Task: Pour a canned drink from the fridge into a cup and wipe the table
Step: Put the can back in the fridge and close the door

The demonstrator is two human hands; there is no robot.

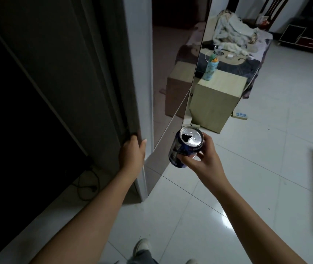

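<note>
can [185,147] out, already opened, held by right hand [202,159] fingers; left hand [132,152] fingers curl round fridge door [87,73] edge. next: shut door, find cup.

A dark blue can [185,147] with white markings is held upright, slightly tilted, above the white tiled floor, just beside the fridge door [102,77]. Its silver top is seen from above, with the drinking hole already opened. The grey door's lower edge is gripped; its inner side cannot be made out.
</note>
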